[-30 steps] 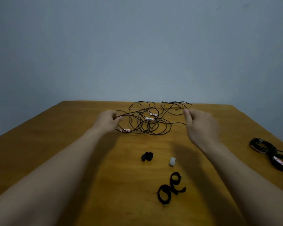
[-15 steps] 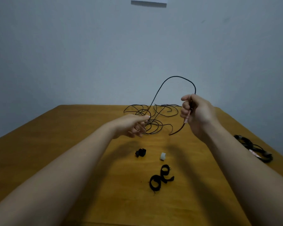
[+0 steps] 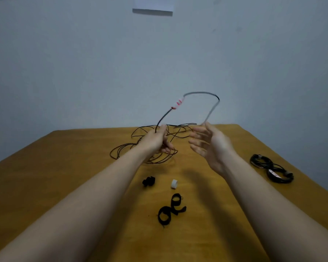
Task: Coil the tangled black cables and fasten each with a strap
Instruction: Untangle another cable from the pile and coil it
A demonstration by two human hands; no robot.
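Note:
A tangle of thin black cables [image 3: 121, 150] lies at the far middle of the wooden table [image 3: 61, 178]. My left hand [image 3: 155, 141] is above the tangle and grips one black cable. That cable [image 3: 201, 93] arcs up and over to my right hand [image 3: 210, 146] and carries a white tag with red marks [image 3: 178, 103]. My right hand's fingers are spread and blurred, and the cable meets the tip of its thumb. Nearer to me lie a small black strap [image 3: 149, 180], a white strap roll [image 3: 174, 184] and looped black straps [image 3: 170, 208].
Two coiled, fastened black cables [image 3: 271, 168] lie near the table's right edge. A plain pale wall stands behind the table, with a sheet of paper [image 3: 152, 8] fixed high on it.
My left hand came up from the tangle and took hold of the raised cable. My right hand loosened its grip and its fingers spread. The tagged part of the cable now hangs in the air.

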